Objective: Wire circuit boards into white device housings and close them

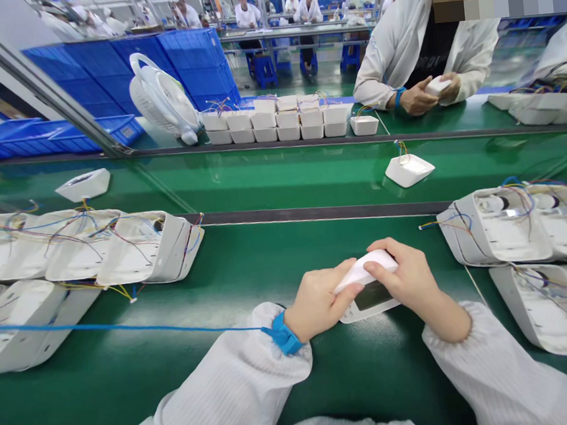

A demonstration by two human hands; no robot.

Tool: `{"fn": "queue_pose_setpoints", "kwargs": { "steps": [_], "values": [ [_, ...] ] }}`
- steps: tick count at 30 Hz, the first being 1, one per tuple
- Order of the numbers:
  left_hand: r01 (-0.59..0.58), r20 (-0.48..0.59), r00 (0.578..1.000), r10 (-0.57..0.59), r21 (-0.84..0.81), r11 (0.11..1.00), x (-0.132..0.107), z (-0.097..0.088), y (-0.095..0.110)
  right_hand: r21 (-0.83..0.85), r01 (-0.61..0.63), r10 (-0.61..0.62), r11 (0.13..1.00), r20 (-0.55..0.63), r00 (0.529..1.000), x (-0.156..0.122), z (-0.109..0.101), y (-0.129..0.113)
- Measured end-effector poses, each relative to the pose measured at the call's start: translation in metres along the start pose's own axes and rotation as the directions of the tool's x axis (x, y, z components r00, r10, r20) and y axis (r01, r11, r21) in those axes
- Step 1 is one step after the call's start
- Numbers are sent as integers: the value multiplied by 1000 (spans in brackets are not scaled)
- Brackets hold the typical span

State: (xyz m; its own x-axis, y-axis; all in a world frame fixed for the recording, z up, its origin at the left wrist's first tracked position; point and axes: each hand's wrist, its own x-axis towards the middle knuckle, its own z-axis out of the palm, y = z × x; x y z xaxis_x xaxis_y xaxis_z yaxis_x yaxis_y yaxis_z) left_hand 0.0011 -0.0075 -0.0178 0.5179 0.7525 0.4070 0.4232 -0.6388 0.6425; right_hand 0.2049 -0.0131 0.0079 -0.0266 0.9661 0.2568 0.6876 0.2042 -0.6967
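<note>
Above the green bench, a white plastic device with a dark display (373, 294) is held tilted between both my hands. My left hand (320, 302) grips its left end, thumb on the front and fingers behind the rounded upper part. At the other end, my right hand (411, 274) closes round the right side, its thumb pressing on the upper edge. Parts of the casing are covered by my fingers. A blue wrist strap (285, 335) with a blue cord running left is on my left wrist.
White housings with loose wires stand in rows at left (141, 251) and right (488, 231). Beyond are a white shell (409, 170) on the green surface, stacked white shells (276, 124), a fan (159, 101), blue bins (204, 67) and a co-worker (414, 62) holding a white part.
</note>
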Motion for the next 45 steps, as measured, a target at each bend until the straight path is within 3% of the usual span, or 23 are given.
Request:
{"fn": "queue_pose_setpoints", "kwargs": {
  "steps": [5,9,16,20,23,25,28,30,33,35,39,45],
  "values": [
    [123,-35,991,-129,-144,982,3,-3,-2,95,14,-12,995,-18,1000,-1,6,7],
    [214,-114,959,-260,-310,926,4,-1,-3,11,-32,31,999,72,997,3,4,5],
    [191,-104,966,-235,-322,927,4,1,-3,10,-60,58,998,90,994,6,0,6],
    [201,-127,959,-254,-331,922,5,0,-5,185,-55,43,981,67,997,4,5,14],
    [238,-215,912,-350,-418,877,4,2,-8,438,-74,50,896,66,997,2,11,17],
    [246,-273,870,-410,-480,842,5,3,-10,525,-121,28,842,181,983,0,17,17],
    [241,-295,857,-423,-496,834,6,4,-12,447,-176,-10,877,382,924,-3,25,17],
    [220,-275,880,-387,-486,846,7,4,-13,377,-142,-4,915,363,932,-3,25,17],
    [148,-279,907,-315,-490,859,7,5,-16,298,-12,-32,955,144,989,-4,19,15],
    [96,-303,917,-259,-462,881,7,5,-18,213,103,-116,972,48,992,-4,12,12],
    [58,-257,954,-155,-350,935,6,2,-15,101,257,-267,961,106,958,-5,6,5],
    [132,-251,941,-229,-351,927,8,-2,-10,49,335,-339,941,116,934,-8,12,6]
  ]
}}
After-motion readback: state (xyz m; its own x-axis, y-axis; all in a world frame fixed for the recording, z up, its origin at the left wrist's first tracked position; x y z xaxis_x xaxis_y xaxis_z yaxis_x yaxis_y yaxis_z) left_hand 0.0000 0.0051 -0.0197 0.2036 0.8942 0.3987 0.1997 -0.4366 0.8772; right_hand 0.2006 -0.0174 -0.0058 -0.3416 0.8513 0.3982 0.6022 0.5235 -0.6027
